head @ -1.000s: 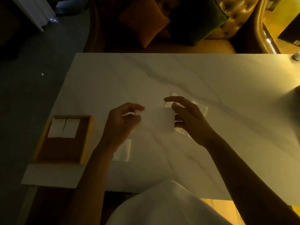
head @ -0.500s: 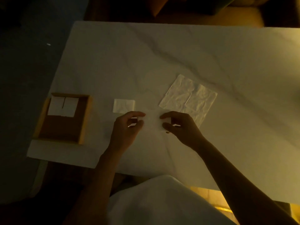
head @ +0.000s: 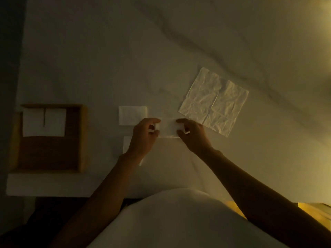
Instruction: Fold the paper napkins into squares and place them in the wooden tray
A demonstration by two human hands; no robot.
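Observation:
A small folded white napkin (head: 168, 127) lies on the marble table between my two hands. My left hand (head: 144, 138) pinches its left edge and my right hand (head: 194, 136) pinches its right edge. An unfolded, creased napkin (head: 214, 101) lies flat just right of and behind my hands. A folded square napkin (head: 132, 115) rests on the table left of them, and another folded piece (head: 127, 146) shows partly under my left wrist. The wooden tray (head: 83, 138) at the left holds two folded squares (head: 43, 122) along its far side.
The marble table (head: 107, 59) runs far back and to the right. Its near edge (head: 44, 187) lies just below the tray, and its left edge is close beside the tray. My white-clothed torso (head: 175, 221) fills the bottom of the view.
The view has tipped down and closer over the table. My hands have come nearer together on the napkin, which looks smaller now. A folded piece under my left wrist has come into sight.

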